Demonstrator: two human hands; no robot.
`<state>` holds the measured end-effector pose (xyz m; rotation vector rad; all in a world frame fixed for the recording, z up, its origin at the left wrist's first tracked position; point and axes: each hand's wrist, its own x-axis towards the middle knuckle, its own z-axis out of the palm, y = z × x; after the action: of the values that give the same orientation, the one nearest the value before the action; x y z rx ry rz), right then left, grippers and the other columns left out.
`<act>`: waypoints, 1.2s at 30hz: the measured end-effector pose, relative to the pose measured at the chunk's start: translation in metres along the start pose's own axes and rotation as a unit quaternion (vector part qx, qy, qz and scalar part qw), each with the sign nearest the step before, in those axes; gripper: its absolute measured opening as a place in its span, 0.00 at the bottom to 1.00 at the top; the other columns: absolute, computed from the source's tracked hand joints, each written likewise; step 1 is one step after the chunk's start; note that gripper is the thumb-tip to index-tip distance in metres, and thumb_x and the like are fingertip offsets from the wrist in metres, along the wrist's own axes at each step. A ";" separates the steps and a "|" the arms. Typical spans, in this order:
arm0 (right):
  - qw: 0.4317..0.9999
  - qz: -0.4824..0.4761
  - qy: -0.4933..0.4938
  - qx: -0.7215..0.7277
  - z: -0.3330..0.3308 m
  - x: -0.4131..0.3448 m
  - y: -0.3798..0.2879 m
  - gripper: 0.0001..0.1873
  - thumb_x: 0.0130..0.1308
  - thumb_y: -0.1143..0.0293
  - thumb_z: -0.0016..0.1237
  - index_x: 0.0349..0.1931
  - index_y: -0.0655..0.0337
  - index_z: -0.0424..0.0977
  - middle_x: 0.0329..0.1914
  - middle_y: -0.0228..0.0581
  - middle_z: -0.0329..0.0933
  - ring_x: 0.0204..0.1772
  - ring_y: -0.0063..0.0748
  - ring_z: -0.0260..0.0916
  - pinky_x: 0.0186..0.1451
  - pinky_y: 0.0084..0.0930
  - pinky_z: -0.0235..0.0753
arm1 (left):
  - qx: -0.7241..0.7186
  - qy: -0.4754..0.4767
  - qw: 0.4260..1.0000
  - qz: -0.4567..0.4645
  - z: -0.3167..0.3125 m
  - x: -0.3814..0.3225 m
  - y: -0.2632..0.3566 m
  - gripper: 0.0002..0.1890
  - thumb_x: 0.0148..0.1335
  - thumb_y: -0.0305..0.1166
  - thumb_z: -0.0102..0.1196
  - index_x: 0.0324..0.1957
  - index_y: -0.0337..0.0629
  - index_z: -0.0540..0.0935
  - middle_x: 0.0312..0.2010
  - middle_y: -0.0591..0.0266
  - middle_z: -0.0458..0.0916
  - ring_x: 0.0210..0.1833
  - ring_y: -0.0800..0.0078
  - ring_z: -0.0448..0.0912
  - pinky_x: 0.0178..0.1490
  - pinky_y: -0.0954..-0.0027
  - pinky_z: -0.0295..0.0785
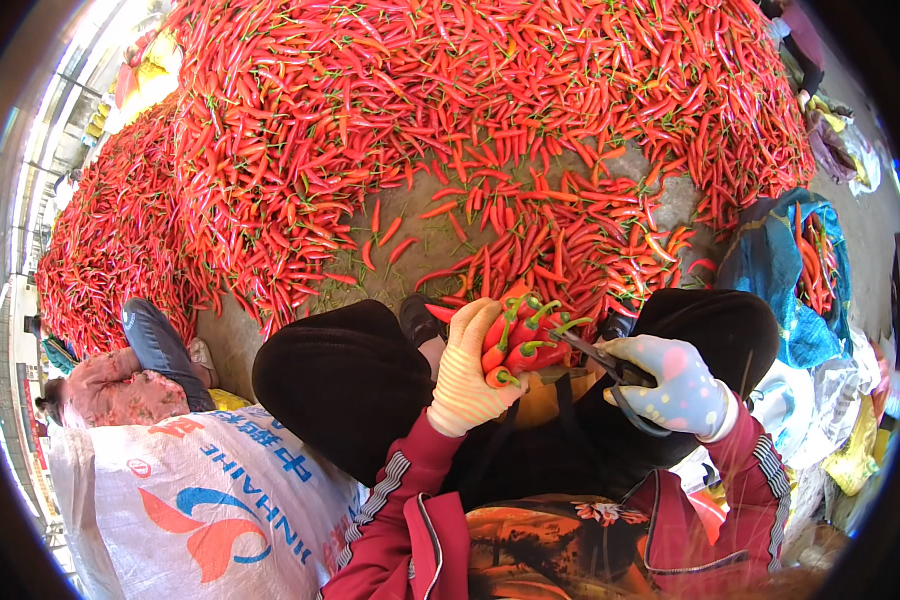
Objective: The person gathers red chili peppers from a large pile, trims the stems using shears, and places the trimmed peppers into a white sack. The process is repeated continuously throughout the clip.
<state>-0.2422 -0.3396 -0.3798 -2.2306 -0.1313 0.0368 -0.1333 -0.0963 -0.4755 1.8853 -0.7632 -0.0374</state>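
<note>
My left hand (pixel 467 364), in a yellow-striped glove, is closed around a bunch of red chili peppers (pixel 521 346). Their green stems point up and toward the right. A dotted grey-blue glove covers my right hand (pixel 664 382), which grips the dark handles of a pair of scissors (pixel 615 367). The blades reach left to the stems at the bunch's right side; whether they are apart cannot be made out. Just beyond my hands, loose red chilies (pixel 562 232) lie on the floor between my knees.
A huge chili heap (pixel 457 82) rises ahead, with another pile (pixel 112 240) at left. My black-trousered knees (pixel 345 375) flank the work. A printed white woven sack (pixel 195 495) stands at left, near a seated person (pixel 131 375). At right sits a blue sack (pixel 776 262) holding chilies.
</note>
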 end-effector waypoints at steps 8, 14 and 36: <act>0.997 0.074 -0.009 0.028 -0.006 -0.001 -0.005 0.25 0.49 0.78 0.64 0.51 0.70 0.77 0.35 0.46 0.81 0.36 0.37 0.80 0.42 0.27 0.77 | 0.065 0.011 0.998 0.014 0.001 -0.001 -0.005 0.46 0.34 0.27 0.72 0.62 0.37 0.68 0.59 0.47 0.69 0.58 0.48 0.74 0.60 0.56 0.73; 0.999 0.024 -0.023 -0.012 -0.003 0.008 0.000 0.22 0.49 0.71 0.63 0.48 0.63 0.80 0.30 0.42 0.79 0.32 0.43 0.79 0.36 0.30 0.78 | 0.106 -0.009 0.993 0.047 0.006 -0.003 -0.004 0.44 0.37 0.29 0.72 0.61 0.35 0.69 0.59 0.45 0.69 0.57 0.46 0.74 0.59 0.56 0.74; 0.995 0.040 -0.026 -0.084 0.007 0.023 0.018 0.20 0.49 0.76 0.62 0.47 0.63 0.80 0.30 0.45 0.78 0.32 0.45 0.79 0.35 0.31 0.76 | 0.046 -0.095 0.993 -0.047 0.013 -0.008 -0.009 0.44 0.37 0.28 0.69 0.62 0.35 0.68 0.60 0.44 0.67 0.61 0.42 0.70 0.63 0.55 0.70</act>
<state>-0.2184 -0.3432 -0.3980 -2.4023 -0.0753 0.1326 -0.1397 -0.1010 -0.4914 2.0254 -0.8170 -0.2478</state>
